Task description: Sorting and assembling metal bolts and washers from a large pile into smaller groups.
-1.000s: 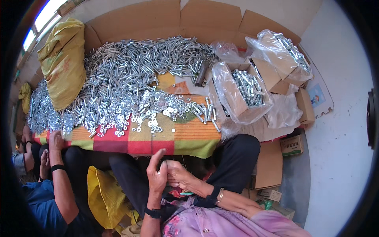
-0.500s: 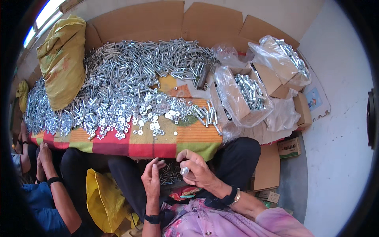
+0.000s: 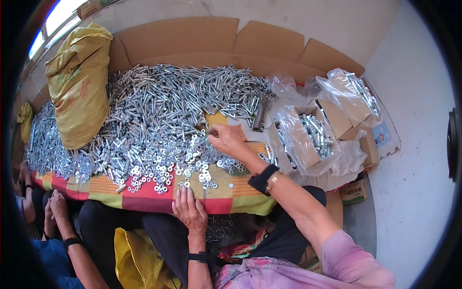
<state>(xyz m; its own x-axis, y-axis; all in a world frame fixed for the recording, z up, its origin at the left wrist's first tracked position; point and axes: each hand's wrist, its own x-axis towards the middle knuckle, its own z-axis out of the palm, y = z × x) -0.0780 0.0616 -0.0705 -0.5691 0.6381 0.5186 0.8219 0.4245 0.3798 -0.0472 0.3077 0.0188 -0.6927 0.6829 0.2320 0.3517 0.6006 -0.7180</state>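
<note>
My left hand point(image 3: 190, 209) lies on the front edge of the checked cloth point(image 3: 192, 195), fingers stretched out and apart, with nothing in it. My right hand point(image 3: 228, 139) reaches over the far edge of the washers point(image 3: 192, 149), beside the heap of long silvery bolts point(image 3: 168, 94). Its fingers are bent inward and closed, and whatever they may hold is hidden. Loose washers also lie scattered just beyond my left fingertips.
A cardboard box of bolts point(image 3: 315, 132) lined with clear plastic stands on the right, another box point(image 3: 344, 106) behind it. A yellow sack point(image 3: 79, 91) rests on the heap at left. Another person's hands point(image 3: 57, 207) are at the lower left. Cardboard sheets point(image 3: 178, 41) line the wall.
My right hand, which held a metal bolt over my lap, has moved forward to the heap; that bolt no longer shows. My left hand has lowered flat onto the cloth edge.
</note>
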